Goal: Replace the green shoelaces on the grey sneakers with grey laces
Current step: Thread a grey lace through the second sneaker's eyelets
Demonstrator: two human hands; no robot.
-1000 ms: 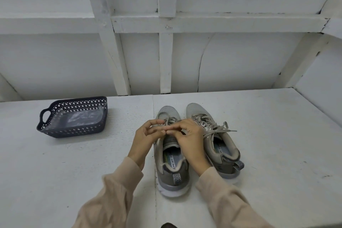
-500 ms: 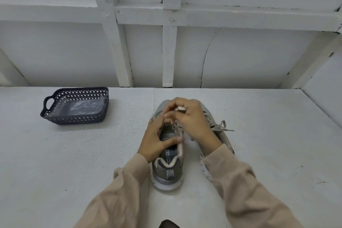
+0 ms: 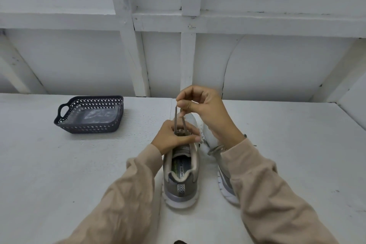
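At the centre of the frame, on a white worktop [image 3: 59, 164], I see a grey sneaker [image 3: 181, 176] standing upright with its heel toward the camera. My view shows the left hand [image 3: 174, 137] curled round its upper part near the tongue, gripping it. Above it, the right hand [image 3: 206, 109] pinches a dull grey-brown lace [image 3: 179, 119] between thumb and forefinger. Two strands run from that pinch down into the shoe, just beside the left hand's fingers. Both arms wear beige sleeves [image 3: 267, 194].

Just right of the first shoe stands a second sneaker [image 3: 210, 134], largely hidden by the right forearm; a loose grey lace end [image 3: 214, 149] shows at the wrist.

Toward the upper left of the frame, well apart from the shoes, sits a dark perforated basket [image 3: 65, 125] with clear plastic inside.
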